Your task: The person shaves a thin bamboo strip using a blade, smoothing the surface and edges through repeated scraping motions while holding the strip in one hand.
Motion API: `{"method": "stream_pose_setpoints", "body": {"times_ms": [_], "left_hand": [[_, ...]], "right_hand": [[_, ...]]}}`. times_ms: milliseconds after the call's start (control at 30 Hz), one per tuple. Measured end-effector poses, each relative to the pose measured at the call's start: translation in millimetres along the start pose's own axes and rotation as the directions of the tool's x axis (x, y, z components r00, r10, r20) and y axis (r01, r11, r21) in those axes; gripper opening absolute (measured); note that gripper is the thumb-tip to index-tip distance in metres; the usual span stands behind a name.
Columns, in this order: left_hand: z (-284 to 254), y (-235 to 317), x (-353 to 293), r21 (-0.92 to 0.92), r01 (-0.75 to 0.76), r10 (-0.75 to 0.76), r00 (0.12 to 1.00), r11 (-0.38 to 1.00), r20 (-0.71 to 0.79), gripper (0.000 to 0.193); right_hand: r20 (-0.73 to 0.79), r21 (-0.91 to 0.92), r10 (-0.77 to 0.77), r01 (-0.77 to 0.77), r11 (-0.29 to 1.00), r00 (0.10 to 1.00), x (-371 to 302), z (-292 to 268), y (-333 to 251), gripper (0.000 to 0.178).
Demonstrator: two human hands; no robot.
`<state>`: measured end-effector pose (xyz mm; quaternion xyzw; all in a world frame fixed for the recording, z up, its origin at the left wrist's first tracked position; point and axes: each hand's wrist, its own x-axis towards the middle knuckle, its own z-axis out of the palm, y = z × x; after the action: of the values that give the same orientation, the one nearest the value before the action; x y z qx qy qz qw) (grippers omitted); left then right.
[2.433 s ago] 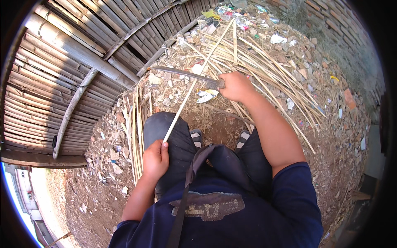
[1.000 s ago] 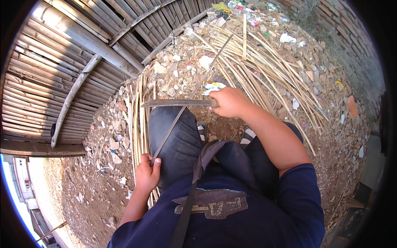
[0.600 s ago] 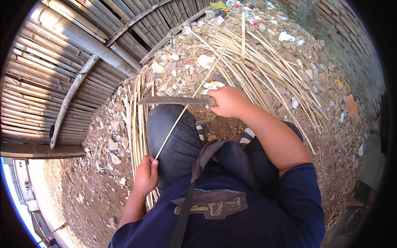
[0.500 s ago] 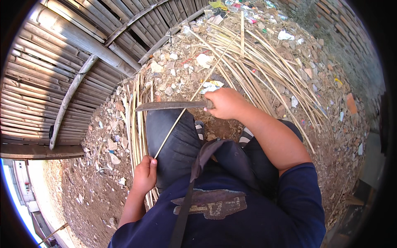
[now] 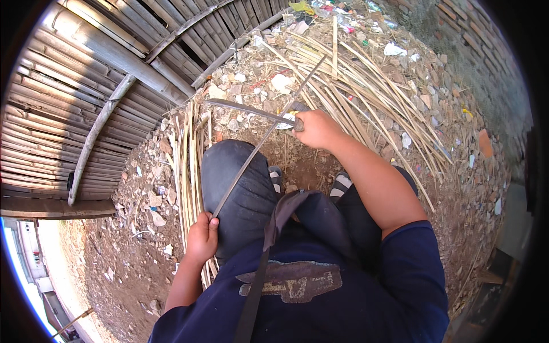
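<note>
My left hand (image 5: 201, 239) is closed around the lower end of a thin bamboo strip (image 5: 245, 166), beside my left knee. The strip slants up and to the right over my dark trouser leg, its far end above the ground. In my right hand (image 5: 316, 129) is the handle of a machete (image 5: 247, 108), its long blade pointing left and slightly away from me. The blade crosses the strip close to the handle; whether the two touch I cannot tell. The strip's face toward me looks darker and greyish.
Several split bamboo strips (image 5: 366, 94) lie fanned out ahead on the right. Another bundle of strips (image 5: 186, 160) lies left of my knee. A bamboo slat wall (image 5: 74, 131) stands at the left, a brick wall (image 5: 480, 46) at the far right. Stones and litter cover the ground.
My right hand has moved the machete away from me along the strip, and its blade tip has swung farther forward. The strip has turned a darker face toward me. My left hand has barely shifted.
</note>
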<state>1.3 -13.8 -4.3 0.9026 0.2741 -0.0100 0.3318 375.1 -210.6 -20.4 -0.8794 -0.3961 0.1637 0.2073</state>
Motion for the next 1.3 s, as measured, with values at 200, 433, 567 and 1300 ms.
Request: {"method": "stream_pose_setpoints", "body": {"times_ms": [200,433,567,1300], "left_hand": [[-10.3,-1.2,2.6,-0.067,-0.007,0.011,0.998,0.998,0.058,0.024],[-11.1,-8.9,7.5,-0.098,-0.007,0.015,0.996,0.995,0.085,0.027],[-14.8,-1.8,9.8,-0.097,0.027,-0.015,0.992,0.995,0.129,0.027],[-19.3,-12.0,18.4,-0.215,0.059,-0.013,0.979,0.975,0.206,0.03]], "right_hand": [[0.053,-0.048,0.038,-0.036,0.998,0.998,-4.9,-14.8,-15.6,0.035],[0.012,0.07,0.245,-0.245,0.967,0.969,5.0,-30.6,12.7,0.045],[-0.081,-0.008,0.15,-0.151,0.988,0.985,-5.2,-24.8,-1.8,0.043],[0.004,0.127,0.195,-0.194,0.973,0.981,5.7,-32.9,21.0,0.047]]}}
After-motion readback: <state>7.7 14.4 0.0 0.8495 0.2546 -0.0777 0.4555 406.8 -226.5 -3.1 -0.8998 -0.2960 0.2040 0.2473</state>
